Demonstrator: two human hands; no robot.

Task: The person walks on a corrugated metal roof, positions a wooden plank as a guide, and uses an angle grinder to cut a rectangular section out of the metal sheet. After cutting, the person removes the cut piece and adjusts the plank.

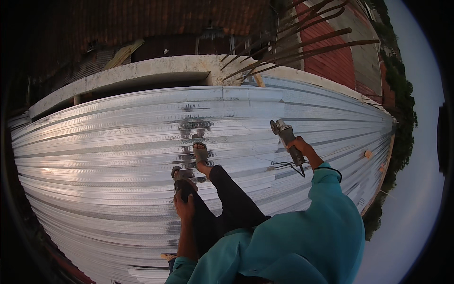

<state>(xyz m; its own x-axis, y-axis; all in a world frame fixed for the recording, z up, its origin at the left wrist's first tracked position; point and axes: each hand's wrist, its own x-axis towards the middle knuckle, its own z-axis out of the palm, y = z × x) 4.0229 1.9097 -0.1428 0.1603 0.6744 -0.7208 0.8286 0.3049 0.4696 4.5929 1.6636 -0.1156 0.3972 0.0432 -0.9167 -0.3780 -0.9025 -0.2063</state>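
My right hand [300,144] is wrapped round the body of a grey angle grinder [286,136], held out to the right above the metal roofing. Its disc [275,127] points away from me, toward the upper left. A dark power cord [301,169] hangs in a loop below the tool's rear end. On my bent left leg, near the knee, my left hand [185,206] rests with its fingers apart and nothing in it. Both my feet, in sandals [200,154], stand on the shiny ribbed metal sheets [118,146].
Beyond the sheets runs a concrete beam [156,68]. Several rusty rebar rods [326,38] jut out from its right part. Past it lie a brown tiled roof [165,21] and a red roof [326,54]. An orange block [368,154] sits near the sheets' right edge, with trees [401,90] beyond.
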